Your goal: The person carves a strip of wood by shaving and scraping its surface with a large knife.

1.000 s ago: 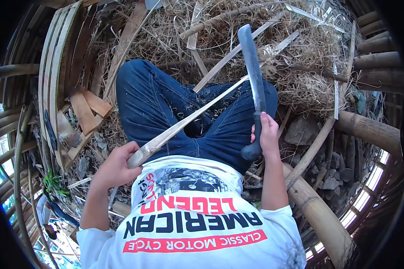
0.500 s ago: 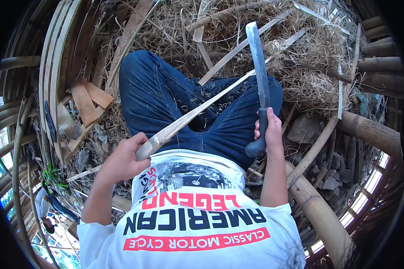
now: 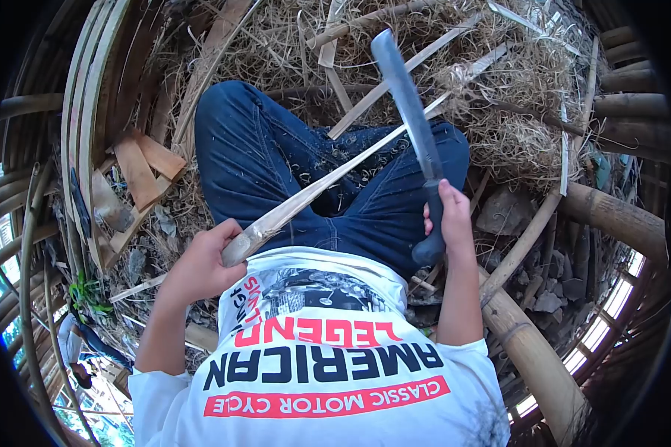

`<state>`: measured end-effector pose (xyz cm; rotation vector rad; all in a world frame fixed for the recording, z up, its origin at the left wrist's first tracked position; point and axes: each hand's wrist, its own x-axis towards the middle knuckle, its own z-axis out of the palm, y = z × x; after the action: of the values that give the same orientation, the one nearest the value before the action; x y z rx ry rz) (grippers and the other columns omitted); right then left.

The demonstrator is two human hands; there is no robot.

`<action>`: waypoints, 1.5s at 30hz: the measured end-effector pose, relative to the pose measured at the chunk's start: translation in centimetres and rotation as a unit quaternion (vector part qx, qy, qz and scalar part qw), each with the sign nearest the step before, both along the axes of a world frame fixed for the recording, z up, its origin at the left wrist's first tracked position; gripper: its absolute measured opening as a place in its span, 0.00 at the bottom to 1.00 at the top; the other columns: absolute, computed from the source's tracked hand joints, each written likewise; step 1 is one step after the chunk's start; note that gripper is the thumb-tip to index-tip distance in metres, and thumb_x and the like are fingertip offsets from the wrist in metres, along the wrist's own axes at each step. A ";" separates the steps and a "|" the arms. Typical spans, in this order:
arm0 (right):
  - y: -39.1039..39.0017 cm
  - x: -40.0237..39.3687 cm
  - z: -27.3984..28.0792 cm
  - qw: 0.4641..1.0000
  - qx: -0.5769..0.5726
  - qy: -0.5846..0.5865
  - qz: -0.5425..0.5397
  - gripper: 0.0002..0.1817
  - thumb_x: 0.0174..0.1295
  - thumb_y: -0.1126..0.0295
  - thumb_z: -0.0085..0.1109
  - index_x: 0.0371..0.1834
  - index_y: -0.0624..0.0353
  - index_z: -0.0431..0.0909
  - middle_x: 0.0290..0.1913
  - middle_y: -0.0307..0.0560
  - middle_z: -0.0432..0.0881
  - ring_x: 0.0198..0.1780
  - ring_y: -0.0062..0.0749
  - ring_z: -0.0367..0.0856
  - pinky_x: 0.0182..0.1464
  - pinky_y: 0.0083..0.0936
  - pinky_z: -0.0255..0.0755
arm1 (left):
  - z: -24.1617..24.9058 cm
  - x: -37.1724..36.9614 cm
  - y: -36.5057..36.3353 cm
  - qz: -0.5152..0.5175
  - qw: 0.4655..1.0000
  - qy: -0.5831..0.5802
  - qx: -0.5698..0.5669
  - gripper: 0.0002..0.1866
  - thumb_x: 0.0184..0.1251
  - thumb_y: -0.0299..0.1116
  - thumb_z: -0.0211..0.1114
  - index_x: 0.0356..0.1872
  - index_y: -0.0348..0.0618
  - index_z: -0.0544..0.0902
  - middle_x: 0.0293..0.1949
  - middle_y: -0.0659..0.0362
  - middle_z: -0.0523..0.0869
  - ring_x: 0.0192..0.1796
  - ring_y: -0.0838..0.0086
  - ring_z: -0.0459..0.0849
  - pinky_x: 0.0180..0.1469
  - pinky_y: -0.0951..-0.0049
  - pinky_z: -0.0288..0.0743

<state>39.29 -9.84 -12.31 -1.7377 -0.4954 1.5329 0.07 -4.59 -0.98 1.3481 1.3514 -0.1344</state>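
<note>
My left hand (image 3: 210, 262) is closed around the near end of a long bamboo strip (image 3: 314, 192), which slants up and right across my lap. In my right hand (image 3: 452, 216) is the dark handle of a machete (image 3: 413, 112), its blade pointing up and tilted to the left. The blade crosses over the strip in this view, near my knee on the right. Small shavings dot my jeans (image 3: 238, 149) between the legs.
A heap of curly shavings (image 3: 529, 149) with loose strips lies ahead. Long slats (image 3: 89, 112) and short wood pieces (image 3: 136, 171) are at the left. Thick bamboo poles (image 3: 533, 350) and stones (image 3: 505, 212) lie right. Another person (image 3: 78, 350) shows far at lower left.
The machete's blade has swung to the left, its tip now further left and slightly higher. The left hand and the strip have barely shifted.
</note>
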 end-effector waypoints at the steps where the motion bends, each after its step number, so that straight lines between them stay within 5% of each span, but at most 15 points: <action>1: 0.4 -0.2 0.1 1.000 0.007 0.001 -0.020 0.23 0.77 0.50 0.49 0.37 0.61 0.76 0.21 0.41 0.77 0.14 0.21 0.73 0.16 0.20 0.68 | 0.1 0.2 -0.1 0.008 1.000 -0.003 -0.006 0.16 0.50 0.26 0.67 0.41 0.34 0.76 0.26 0.48 0.82 0.29 0.66 0.82 0.36 0.68 0.75; 6: 0.2 -1.1 -0.3 1.000 0.001 -0.010 -0.029 0.23 0.77 0.50 0.48 0.39 0.61 0.76 0.21 0.41 0.76 0.14 0.21 0.73 0.16 0.20 0.68 | -0.4 -0.5 -0.3 -0.012 0.999 -0.015 0.035 0.16 0.50 0.26 0.67 0.41 0.34 0.76 0.26 0.47 0.82 0.29 0.66 0.82 0.36 0.68 0.75; 8: -0.3 0.2 -0.5 1.000 -0.006 -0.007 -0.010 0.23 0.77 0.50 0.48 0.39 0.61 0.76 0.21 0.41 0.77 0.14 0.21 0.73 0.16 0.20 0.68 | -0.5 -0.6 -0.7 0.016 0.999 -0.029 0.011 0.14 0.49 0.23 0.65 0.39 0.36 0.74 0.24 0.60 0.76 0.29 0.81 0.73 0.31 0.74 0.69; 22: 0.1 -2.6 -0.9 0.999 0.016 0.013 -0.037 0.22 0.78 0.51 0.48 0.36 0.60 0.75 0.20 0.42 0.76 0.15 0.21 0.73 0.17 0.20 0.67 | -0.5 0.5 -0.2 -0.005 0.998 -0.034 0.056 0.14 0.49 0.23 0.65 0.38 0.35 0.74 0.24 0.58 0.78 0.28 0.80 0.74 0.31 0.74 0.69; 24: -0.2 -1.8 -0.8 1.000 0.014 -0.001 -0.023 0.22 0.78 0.51 0.47 0.35 0.60 0.75 0.21 0.42 0.76 0.15 0.21 0.73 0.16 0.19 0.67 | -0.4 -0.2 -0.2 -0.020 0.999 -0.011 0.039 0.16 0.50 0.26 0.66 0.41 0.33 0.75 0.28 0.43 0.82 0.30 0.57 0.84 0.37 0.66 0.76; 25: 0.0 -1.3 -0.5 1.000 0.012 -0.002 -0.020 0.22 0.78 0.51 0.47 0.35 0.60 0.74 0.21 0.42 0.76 0.15 0.21 0.73 0.16 0.19 0.67 | -0.7 0.0 -0.2 -0.021 0.999 -0.014 0.037 0.16 0.50 0.26 0.66 0.41 0.33 0.75 0.28 0.43 0.82 0.30 0.57 0.84 0.37 0.66 0.76; 27: 0.4 -0.9 -0.6 1.000 0.005 0.005 -0.024 0.22 0.78 0.51 0.47 0.35 0.59 0.74 0.21 0.41 0.76 0.15 0.21 0.73 0.16 0.19 0.67 | -1.1 0.4 -1.0 0.018 0.999 -0.036 0.036 0.14 0.49 0.24 0.65 0.37 0.35 0.73 0.24 0.57 0.77 0.28 0.79 0.72 0.32 0.74 0.68; 35: -0.4 -2.0 -0.4 0.999 -0.014 0.015 0.028 0.21 0.78 0.52 0.48 0.37 0.61 0.76 0.20 0.41 0.76 0.13 0.21 0.72 0.16 0.19 0.66 | -0.9 0.7 -0.6 0.015 1.000 -0.016 0.022 0.14 0.48 0.24 0.64 0.38 0.35 0.74 0.24 0.56 0.78 0.29 0.77 0.74 0.33 0.72 0.70; 38: -0.1 -3.2 -1.1 0.999 0.009 0.025 -0.031 0.21 0.78 0.53 0.49 0.38 0.62 0.77 0.20 0.41 0.77 0.13 0.21 0.72 0.16 0.19 0.66 | -1.6 0.8 -0.7 -0.003 0.997 -0.037 0.071 0.14 0.49 0.24 0.64 0.38 0.35 0.74 0.24 0.56 0.78 0.29 0.78 0.74 0.33 0.73 0.69; 41: -1.0 -3.3 -0.6 0.999 0.026 0.012 0.046 0.21 0.78 0.54 0.48 0.36 0.61 0.76 0.21 0.41 0.77 0.14 0.21 0.73 0.17 0.20 0.67 | -1.1 0.5 -0.2 0.000 0.999 -0.027 0.046 0.14 0.49 0.24 0.64 0.38 0.35 0.74 0.25 0.56 0.78 0.29 0.79 0.74 0.32 0.72 0.69; 45: 0.2 -2.4 -0.9 0.999 0.026 0.019 -0.011 0.21 0.78 0.54 0.48 0.36 0.62 0.76 0.20 0.41 0.77 0.14 0.21 0.73 0.16 0.20 0.66 | -1.4 0.9 -0.5 0.003 0.999 -0.034 0.037 0.14 0.49 0.24 0.65 0.38 0.35 0.74 0.25 0.56 0.78 0.28 0.79 0.74 0.31 0.72 0.69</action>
<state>36.91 -9.67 -13.21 -1.6661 -0.4929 1.5213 0.97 -5.11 -2.41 1.3976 1.3137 -0.0334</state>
